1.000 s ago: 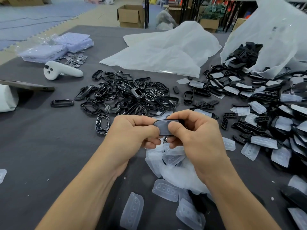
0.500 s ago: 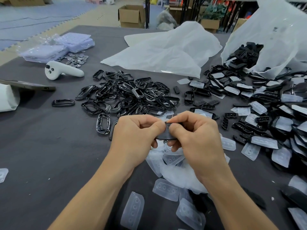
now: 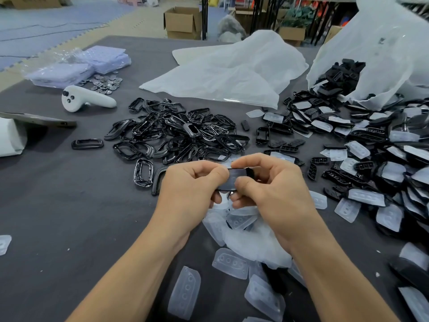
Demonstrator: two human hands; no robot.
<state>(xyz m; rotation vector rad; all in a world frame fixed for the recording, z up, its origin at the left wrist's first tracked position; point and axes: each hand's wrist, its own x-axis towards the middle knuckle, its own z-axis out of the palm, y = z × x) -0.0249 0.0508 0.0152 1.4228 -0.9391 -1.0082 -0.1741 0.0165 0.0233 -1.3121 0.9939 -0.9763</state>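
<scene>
Where our hands meet above the near middle of the grey table (image 3: pixel 58 205), we hold one black plastic piece (image 3: pixel 234 176), lifted clear of the cloth.

Left hand (image 3: pixel 192 182): thumb and curled fingers pinching the piece's left end.

Right hand (image 3: pixel 271 189): thumb and curled fingers pinching its right end.

Directly under the hands we list a heap of translucent pads (image 3: pixel 250 238). Beyond them lies a pile of black frames (image 3: pixel 176 135). To the right, pale-covered black pieces (image 3: pixel 383 159) spread from a white bag (image 3: pixel 383 43). Far left: a white controller (image 3: pixel 86 98), with coins (image 3: pixel 105 82) just beyond. Far middle: a crumpled white sheet (image 3: pixel 227 73).
</scene>
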